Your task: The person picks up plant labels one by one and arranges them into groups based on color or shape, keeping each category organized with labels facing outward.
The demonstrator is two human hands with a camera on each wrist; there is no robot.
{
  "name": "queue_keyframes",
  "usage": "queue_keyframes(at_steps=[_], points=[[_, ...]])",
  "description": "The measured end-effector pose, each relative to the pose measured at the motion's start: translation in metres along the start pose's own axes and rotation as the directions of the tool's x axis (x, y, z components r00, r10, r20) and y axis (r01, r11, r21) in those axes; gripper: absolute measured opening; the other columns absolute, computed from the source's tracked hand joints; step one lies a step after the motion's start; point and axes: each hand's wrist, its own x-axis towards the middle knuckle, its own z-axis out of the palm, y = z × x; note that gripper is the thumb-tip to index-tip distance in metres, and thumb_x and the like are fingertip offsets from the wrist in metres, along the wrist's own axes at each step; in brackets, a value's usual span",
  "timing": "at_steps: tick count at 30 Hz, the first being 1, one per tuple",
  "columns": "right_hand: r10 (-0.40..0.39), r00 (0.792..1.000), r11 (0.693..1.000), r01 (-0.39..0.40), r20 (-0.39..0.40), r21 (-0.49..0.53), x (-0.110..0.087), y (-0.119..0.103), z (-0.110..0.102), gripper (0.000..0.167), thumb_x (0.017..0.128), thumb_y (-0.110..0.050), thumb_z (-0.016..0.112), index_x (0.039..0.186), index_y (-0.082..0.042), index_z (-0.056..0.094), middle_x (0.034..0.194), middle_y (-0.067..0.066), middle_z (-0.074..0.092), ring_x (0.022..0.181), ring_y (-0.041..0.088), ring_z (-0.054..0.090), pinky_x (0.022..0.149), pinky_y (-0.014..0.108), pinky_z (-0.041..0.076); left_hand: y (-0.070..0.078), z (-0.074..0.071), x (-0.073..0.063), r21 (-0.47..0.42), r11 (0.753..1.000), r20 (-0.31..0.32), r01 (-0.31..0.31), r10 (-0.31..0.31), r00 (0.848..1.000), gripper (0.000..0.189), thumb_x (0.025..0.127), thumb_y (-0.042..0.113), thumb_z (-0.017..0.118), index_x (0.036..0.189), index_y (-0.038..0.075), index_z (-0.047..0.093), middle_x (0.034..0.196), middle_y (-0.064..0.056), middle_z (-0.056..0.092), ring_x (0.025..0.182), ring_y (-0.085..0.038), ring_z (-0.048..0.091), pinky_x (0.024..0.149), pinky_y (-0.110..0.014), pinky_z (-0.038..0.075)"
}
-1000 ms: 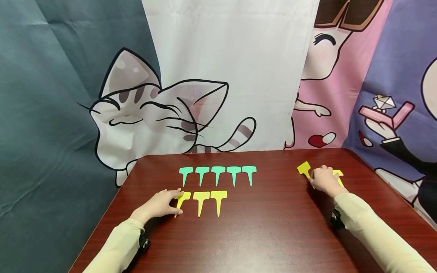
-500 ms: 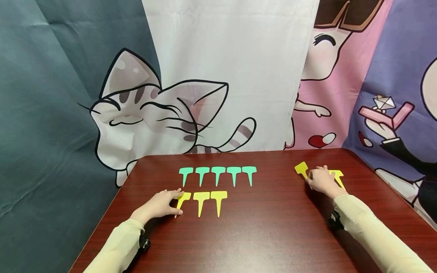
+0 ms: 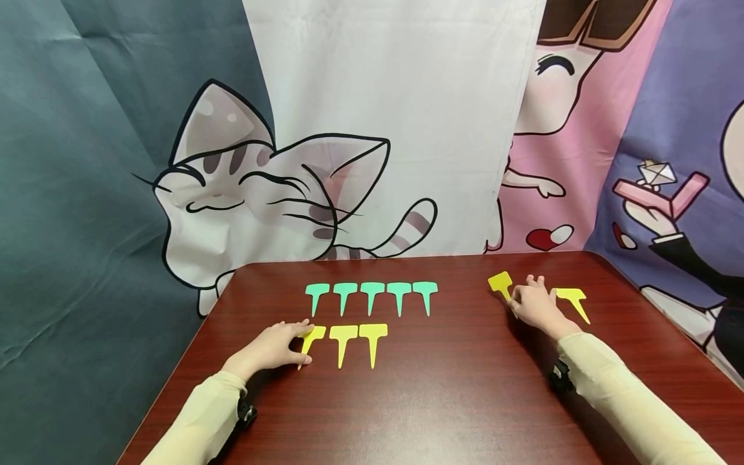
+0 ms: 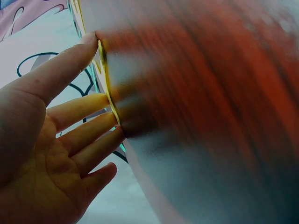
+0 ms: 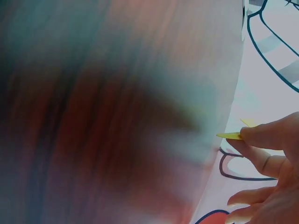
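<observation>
My right hand (image 3: 537,308) pinches a yellow T-shaped plant label (image 3: 500,282) between thumb and index finger, by its narrow stem; the right wrist view shows the stem's pointed tip (image 5: 228,136) jutting out past the thumb, above the table. At the left, my left hand (image 3: 270,349) touches another yellow plant label (image 3: 316,334) that lies on the table. Its thumb is at the label's pointed end and its fingertips at the wide end, the fingers fairly straight in the left wrist view. Two more yellow labels (image 3: 343,333) lie just right of it in a row.
Behind the yellow row lies a row of several green plant labels (image 3: 372,289), points toward me. One loose yellow label (image 3: 572,295) lies right of my right hand. The dark red table (image 3: 442,394) ends at the back against a cartoon-printed cloth (image 3: 395,84).
My right hand has moved left with the yellow plant label, away from the loose yellow label, which now shows in full. My left hand has stayed in place.
</observation>
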Motion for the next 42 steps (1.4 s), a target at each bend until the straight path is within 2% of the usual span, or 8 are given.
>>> queue_keyframes(at_steps=[5, 11, 22, 35, 42], points=[[-0.010, 1.000, 1.000, 0.010, 0.018, 0.012, 0.002, -0.008, 0.003, 0.019, 0.084, -0.012, 0.062, 0.066, -0.008, 0.060, 0.132, 0.047, 0.035, 0.125, 0.070, 0.018, 0.092, 0.083, 0.014, 0.000, 0.000, 0.000, -0.003, 1.000, 0.005, 0.005, -0.005, 1.000, 0.069, 0.079, 0.037, 0.075, 0.136, 0.004, 0.053, 0.144, -0.016, 0.046, 0.132, -0.043, 0.041, 0.109, -0.056, 0.029], [-0.021, 0.999, 0.999, 0.020, 0.032, 0.035, 0.002, -0.019, 0.009, 0.020, 0.083, -0.012, 0.061, 0.063, -0.010, 0.060, 0.133, 0.046, 0.036, 0.126, 0.069, 0.018, 0.092, 0.083, 0.014, 0.000, 0.001, 0.001, 0.012, 1.000, 0.001, -0.010, 0.010, 1.000, 0.070, 0.078, 0.038, 0.075, 0.135, 0.003, 0.053, 0.142, -0.017, 0.048, 0.131, -0.041, 0.043, 0.109, -0.056, 0.030], [-0.047, 0.998, 0.996, 0.043, 0.052, 0.072, 0.001, -0.039, 0.020, 0.022, 0.083, -0.014, 0.064, 0.062, -0.011, 0.061, 0.134, 0.045, 0.036, 0.127, 0.068, 0.019, 0.093, 0.083, 0.014, -0.001, 0.001, 0.002, -0.007, 1.000, 0.013, 0.003, -0.003, 1.000, 0.070, 0.079, 0.038, 0.075, 0.136, 0.005, 0.052, 0.144, -0.015, 0.046, 0.133, -0.037, 0.042, 0.111, -0.055, 0.027], [-0.081, 0.995, 0.991, 0.074, 0.052, 0.111, -0.003, -0.063, 0.026, 0.022, 0.082, -0.013, 0.066, 0.061, -0.011, 0.060, 0.134, 0.043, 0.039, 0.128, 0.066, 0.021, 0.093, 0.083, 0.015, -0.002, 0.001, 0.001, -0.013, 1.000, 0.005, -0.007, 0.007, 1.000, 0.069, 0.079, 0.037, 0.075, 0.136, 0.004, 0.052, 0.144, -0.016, 0.046, 0.133, -0.038, 0.042, 0.111, -0.055, 0.027], [-0.102, 0.992, 0.988, 0.091, 0.081, 0.122, -0.004, -0.076, 0.028, 0.022, 0.083, -0.015, 0.067, 0.062, -0.011, 0.063, 0.134, 0.041, 0.040, 0.129, 0.065, 0.021, 0.094, 0.082, 0.015, -0.002, 0.000, 0.001, -0.013, 1.000, 0.003, -0.003, 0.003, 1.000, 0.069, 0.079, 0.036, 0.075, 0.136, 0.004, 0.053, 0.144, -0.016, 0.045, 0.132, -0.040, 0.041, 0.111, -0.056, 0.027]])
